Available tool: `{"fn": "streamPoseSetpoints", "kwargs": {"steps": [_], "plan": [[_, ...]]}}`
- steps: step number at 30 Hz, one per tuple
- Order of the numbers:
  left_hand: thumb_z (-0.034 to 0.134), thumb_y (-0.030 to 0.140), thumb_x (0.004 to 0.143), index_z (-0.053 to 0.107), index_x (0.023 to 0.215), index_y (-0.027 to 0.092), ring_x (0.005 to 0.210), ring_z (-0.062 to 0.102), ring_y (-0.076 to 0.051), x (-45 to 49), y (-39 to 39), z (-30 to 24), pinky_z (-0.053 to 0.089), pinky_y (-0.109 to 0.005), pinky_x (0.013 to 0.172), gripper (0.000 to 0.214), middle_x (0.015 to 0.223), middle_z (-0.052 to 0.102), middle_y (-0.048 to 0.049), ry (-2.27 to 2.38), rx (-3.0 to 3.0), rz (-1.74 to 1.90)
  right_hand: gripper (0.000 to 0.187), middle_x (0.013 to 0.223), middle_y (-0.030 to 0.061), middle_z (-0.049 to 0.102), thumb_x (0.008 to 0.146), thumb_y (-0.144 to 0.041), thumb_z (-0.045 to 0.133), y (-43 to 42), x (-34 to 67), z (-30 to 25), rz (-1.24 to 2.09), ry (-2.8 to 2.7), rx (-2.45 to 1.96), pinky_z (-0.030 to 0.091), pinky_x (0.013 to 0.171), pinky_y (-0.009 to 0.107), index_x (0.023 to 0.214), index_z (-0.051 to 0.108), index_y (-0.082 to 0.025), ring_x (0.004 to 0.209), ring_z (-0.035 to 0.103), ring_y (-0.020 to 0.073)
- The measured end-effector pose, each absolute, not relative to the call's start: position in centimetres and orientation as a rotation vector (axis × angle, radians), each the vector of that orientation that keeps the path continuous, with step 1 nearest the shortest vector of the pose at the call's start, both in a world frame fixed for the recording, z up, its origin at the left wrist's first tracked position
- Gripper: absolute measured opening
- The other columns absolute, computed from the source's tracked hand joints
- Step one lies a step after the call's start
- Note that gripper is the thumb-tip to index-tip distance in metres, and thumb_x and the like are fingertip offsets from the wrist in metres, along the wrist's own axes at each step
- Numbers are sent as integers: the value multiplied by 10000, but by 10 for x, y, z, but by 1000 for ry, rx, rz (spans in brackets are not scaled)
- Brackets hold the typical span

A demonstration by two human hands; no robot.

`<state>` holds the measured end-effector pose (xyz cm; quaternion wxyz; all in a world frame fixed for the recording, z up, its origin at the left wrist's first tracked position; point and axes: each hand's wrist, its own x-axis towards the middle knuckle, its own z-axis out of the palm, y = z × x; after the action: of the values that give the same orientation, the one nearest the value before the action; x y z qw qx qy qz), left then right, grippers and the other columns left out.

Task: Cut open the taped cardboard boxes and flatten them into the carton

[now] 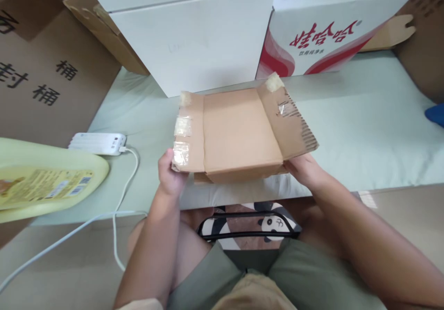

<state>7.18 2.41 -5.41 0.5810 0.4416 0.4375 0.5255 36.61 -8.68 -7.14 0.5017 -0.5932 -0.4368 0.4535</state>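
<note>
A small brown cardboard box [241, 129] is held up in front of me, with its flaps standing out to the left and right. Bits of clear tape and torn paper cling to the flap edges. My left hand [170, 176] grips the lower left corner, thumb on the outer side and fingers hidden beneath. At the lower right corner, my right hand [303, 169] closes on the cardboard under the right flap, its fingers mostly out of sight.
Behind stand a plain white box [194, 41] and a white-and-red printed carton [326, 27]. On the left are a large brown carton [45, 69], a white power bank [99, 143] with a cable [126, 187], and a yellow bottle [52, 180]. A pale green sheet [360, 129] covers the surface.
</note>
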Motion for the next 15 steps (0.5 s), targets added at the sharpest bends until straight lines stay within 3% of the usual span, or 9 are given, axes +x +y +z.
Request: {"fn": "streamPoseSetpoints", "kwargs": {"steps": [4, 8, 10, 12, 15], "plan": [[675, 771, 690, 658, 774, 227, 983, 715, -314, 73, 29, -59, 582, -375, 782, 551, 736, 669, -64, 1009, 1010, 1196, 438, 1024, 79, 761, 870, -695, 659, -79, 358, -51, 957, -1088, -1512, 565, 1074, 549, 878, 678, -258, 1258, 654, 372], [670, 655, 718, 662, 811, 225, 636, 644, -243, 76, 30, -60, 502, -342, 561, 440, 621, 584, -23, 998, 970, 1083, 256, 860, 44, 714, 903, -500, 649, -80, 356, -31, 860, -990, -1678, 625, 823, 481, 1012, 693, -272, 908, 714, 299], [653, 601, 746, 654, 830, 225, 540, 573, -208, 75, 29, -59, 445, -329, 501, 385, 615, 561, -13, 991, 978, 1046, 247, 865, 45, 719, 903, -468, 612, -84, 359, -29, 880, -880, -1664, 619, 748, 464, 1036, 706, -282, 851, 712, 291], [645, 568, 756, 659, 848, 224, 517, 552, -202, 74, 27, -57, 425, -329, 481, 356, 632, 568, -16, 971, 997, 1006, 296, 972, 61, 755, 902, -513, 599, -88, 361, -33, 924, -827, -1552, 627, 834, 493, 1054, 721, -289, 964, 733, 318], [656, 565, 729, 687, 820, 215, 547, 594, -223, 70, 26, -54, 450, -339, 483, 363, 634, 611, -31, 938, 1070, 999, 381, 1162, 52, 774, 877, -572, 684, -90, 361, -39, 918, -793, -1478, 553, 1098, 550, 1143, 719, -302, 1202, 703, 349]]}}
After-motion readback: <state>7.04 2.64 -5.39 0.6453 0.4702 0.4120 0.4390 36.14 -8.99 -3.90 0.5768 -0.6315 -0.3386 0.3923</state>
